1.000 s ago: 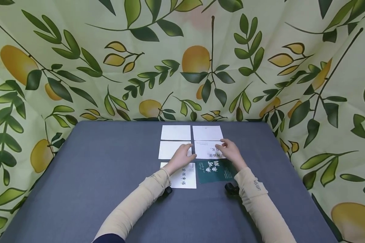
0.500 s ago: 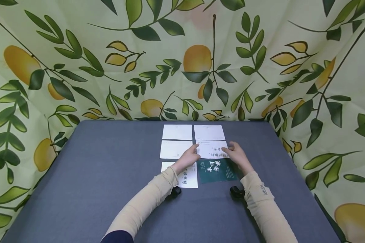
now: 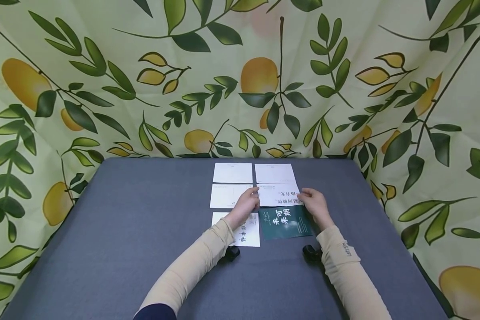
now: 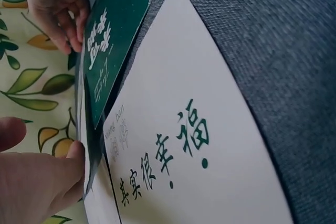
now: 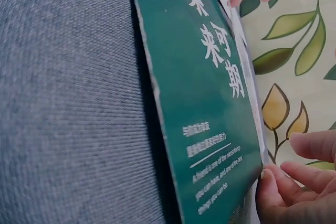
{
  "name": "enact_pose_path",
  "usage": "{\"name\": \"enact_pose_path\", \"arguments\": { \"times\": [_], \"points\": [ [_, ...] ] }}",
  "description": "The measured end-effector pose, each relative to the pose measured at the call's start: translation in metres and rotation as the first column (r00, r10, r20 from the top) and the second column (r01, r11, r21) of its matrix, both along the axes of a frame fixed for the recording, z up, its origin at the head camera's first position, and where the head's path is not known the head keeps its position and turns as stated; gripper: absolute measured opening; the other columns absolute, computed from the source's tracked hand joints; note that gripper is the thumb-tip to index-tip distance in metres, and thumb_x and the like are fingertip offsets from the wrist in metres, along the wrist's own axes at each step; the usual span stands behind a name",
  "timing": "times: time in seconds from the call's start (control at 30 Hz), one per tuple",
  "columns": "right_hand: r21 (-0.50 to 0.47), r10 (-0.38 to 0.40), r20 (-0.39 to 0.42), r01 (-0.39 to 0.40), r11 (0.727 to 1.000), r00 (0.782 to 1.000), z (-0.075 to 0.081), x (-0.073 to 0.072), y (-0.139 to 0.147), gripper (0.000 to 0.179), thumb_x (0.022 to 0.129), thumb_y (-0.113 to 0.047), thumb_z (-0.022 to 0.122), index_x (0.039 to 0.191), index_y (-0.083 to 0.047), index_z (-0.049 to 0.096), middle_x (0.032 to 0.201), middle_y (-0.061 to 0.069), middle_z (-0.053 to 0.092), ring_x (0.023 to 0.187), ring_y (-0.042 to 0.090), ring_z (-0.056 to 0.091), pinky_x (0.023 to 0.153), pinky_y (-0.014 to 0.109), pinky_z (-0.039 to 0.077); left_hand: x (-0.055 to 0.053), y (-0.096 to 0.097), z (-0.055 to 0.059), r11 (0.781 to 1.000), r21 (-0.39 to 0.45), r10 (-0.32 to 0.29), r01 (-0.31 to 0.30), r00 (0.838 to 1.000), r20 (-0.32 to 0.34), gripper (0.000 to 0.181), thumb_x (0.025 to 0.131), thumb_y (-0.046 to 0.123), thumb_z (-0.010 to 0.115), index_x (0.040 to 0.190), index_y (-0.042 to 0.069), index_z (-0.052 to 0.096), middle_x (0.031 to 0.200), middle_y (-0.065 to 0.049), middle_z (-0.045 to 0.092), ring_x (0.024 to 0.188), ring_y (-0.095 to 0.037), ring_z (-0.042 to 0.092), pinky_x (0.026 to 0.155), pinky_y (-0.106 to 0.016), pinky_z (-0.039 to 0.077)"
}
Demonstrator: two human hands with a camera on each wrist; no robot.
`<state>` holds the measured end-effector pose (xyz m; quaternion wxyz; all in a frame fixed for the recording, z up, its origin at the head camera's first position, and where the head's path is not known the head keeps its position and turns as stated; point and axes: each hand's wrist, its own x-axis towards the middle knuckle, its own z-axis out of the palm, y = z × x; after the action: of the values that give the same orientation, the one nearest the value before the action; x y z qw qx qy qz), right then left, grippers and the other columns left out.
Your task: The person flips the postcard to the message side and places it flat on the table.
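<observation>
In the head view, a white card with dark lettering point(image 3: 278, 194) lies between both hands in the middle row, right column. At its left edge, my left hand point(image 3: 245, 206) pinches it with thumb and finger. My right hand point(image 3: 314, 206) grips its right edge near the lower corner; in the right wrist view the right hand's fingertips point(image 5: 269, 182) meet there. Just below is a green card with white lettering point(image 3: 286, 224), its top edge against the white one. Another white lettered card point(image 4: 178, 103) lies below my left hand, partly hidden by it in the head view.
Blank-looking white cards stand in the other places of the grid: back left point(image 3: 233, 173), back right point(image 3: 274, 173) and middle left point(image 3: 228, 195). All lie on a grey cloth-covered table point(image 3: 144, 231). A leaf-and-fruit patterned curtain point(image 3: 208, 102) hangs behind and at the sides.
My right hand has moved right, from over the white lettered card to its edge. That card and the green one have shifted slightly away from me. The left hand has stayed near the card's left edge.
</observation>
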<state>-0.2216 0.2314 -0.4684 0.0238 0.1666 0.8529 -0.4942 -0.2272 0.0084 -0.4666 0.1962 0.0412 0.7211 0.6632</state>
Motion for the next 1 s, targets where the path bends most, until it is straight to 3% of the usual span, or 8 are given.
{"name": "enact_pose_path", "arguments": {
  "times": [0.07,0.23,0.43,0.77,1.0],
  "points": [
    [0.002,-0.015,-0.023,0.015,1.000,1.000,-0.003,-0.002,0.001,0.047,0.095,-0.016,0.049,0.135,0.007,0.043,0.131,0.028,0.049,0.112,0.035,0.052,0.096,0.045,0.045,0.000,0.000,0.002,0.999,0.029,0.016,-0.016,1.000,-0.005,0.061,0.085,0.003,0.041,0.145,0.004,0.029,0.133,-0.027,0.044,0.116,-0.033,0.046,0.097,-0.038,0.040],
    [0.043,-0.065,-0.070,0.068,0.997,0.995,-0.027,-0.019,0.011,0.042,0.096,-0.022,0.051,0.132,0.000,0.050,0.128,0.021,0.054,0.109,0.029,0.054,0.092,0.040,0.048,-0.002,-0.001,0.005,0.996,0.086,0.034,-0.033,0.999,-0.005,0.065,0.082,-0.002,0.043,0.145,0.002,0.027,0.145,-0.021,0.037,0.130,-0.033,0.040,0.102,-0.042,0.037],
    [0.013,-0.102,-0.097,0.104,0.995,0.990,-0.050,-0.031,0.020,0.049,0.096,-0.034,0.049,0.137,-0.007,0.046,0.131,0.014,0.053,0.115,0.026,0.051,0.099,0.043,0.045,-0.004,0.001,0.007,0.997,0.062,0.042,-0.042,0.999,0.008,0.069,0.079,-0.001,0.045,0.146,0.004,0.027,0.141,-0.017,0.041,0.127,-0.030,0.042,0.106,-0.041,0.037],
    [-0.007,-0.150,-0.184,0.151,0.988,0.971,-0.055,-0.033,0.020,0.042,0.095,-0.038,0.049,0.130,-0.014,0.055,0.120,0.007,0.058,0.104,0.021,0.053,0.087,0.035,0.048,-0.003,0.003,0.009,0.998,-0.008,0.064,-0.064,0.998,-0.022,0.070,0.078,0.002,0.045,0.145,0.005,0.030,0.138,-0.016,0.042,0.126,-0.029,0.042,0.107,-0.042,0.037],
    [-0.039,-0.183,-0.235,0.179,0.983,0.955,-0.058,-0.034,0.021,0.056,0.090,-0.056,0.046,0.130,-0.018,0.055,0.125,0.005,0.055,0.106,0.018,0.055,0.090,0.037,0.051,-0.003,0.006,0.016,0.996,-0.039,0.073,-0.078,0.992,-0.107,0.068,0.077,0.001,0.046,0.144,0.008,0.033,0.132,-0.014,0.040,0.123,-0.027,0.045,0.100,-0.037,0.044]
  ]
}}
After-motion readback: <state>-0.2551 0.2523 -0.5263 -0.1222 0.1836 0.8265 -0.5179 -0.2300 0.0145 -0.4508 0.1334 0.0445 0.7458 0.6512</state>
